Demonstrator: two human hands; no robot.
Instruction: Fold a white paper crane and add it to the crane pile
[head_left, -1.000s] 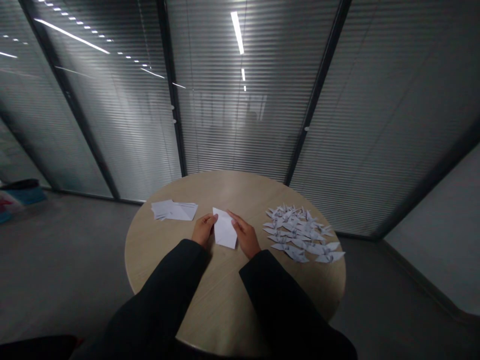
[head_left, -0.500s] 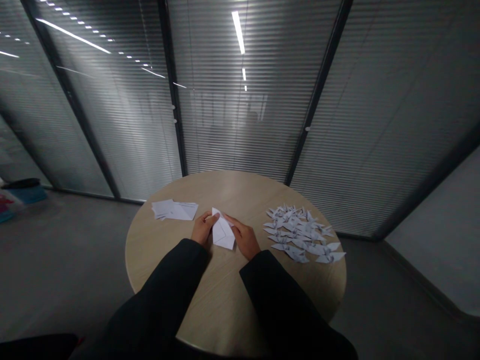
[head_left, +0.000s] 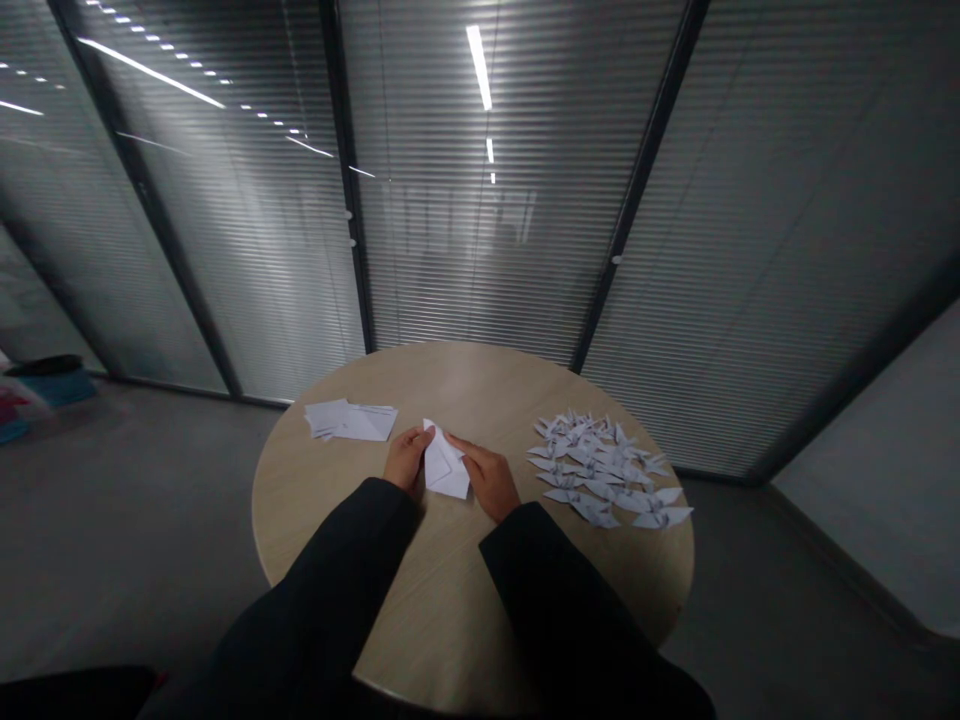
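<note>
Several tall glass panels with grey slatted blinds [head_left: 480, 250] stand behind a round, pale wooden table [head_left: 330, 480] on a dark grey floor [head_left: 127, 520]. To the right on the tabletop lies a loose heap of white folded paper cranes [head_left: 600, 470], close to the table's edge; to the left sits a small, untidy stack of white paper sheets [head_left: 349, 421]. Black sleeves [head_left: 322, 580] reach in from the bottom, and between the two piles the left hand [head_left: 407, 458] and right hand [head_left: 487, 480] stand apart on either side of a folded white paper piece [head_left: 445, 462], which lies near the table's middle with its point away from the person, apparently touching the wood. The left fingers [head_left: 415, 440] curl against its left edge; the right fingers [head_left: 457, 443] lie along its upper edge, though whether they grip cannot be told. Uneven pressure could let the thin paper slip and set a crease off line, while a careless right sleeve could brush the light cranes out of their heap and over the edge
</note>
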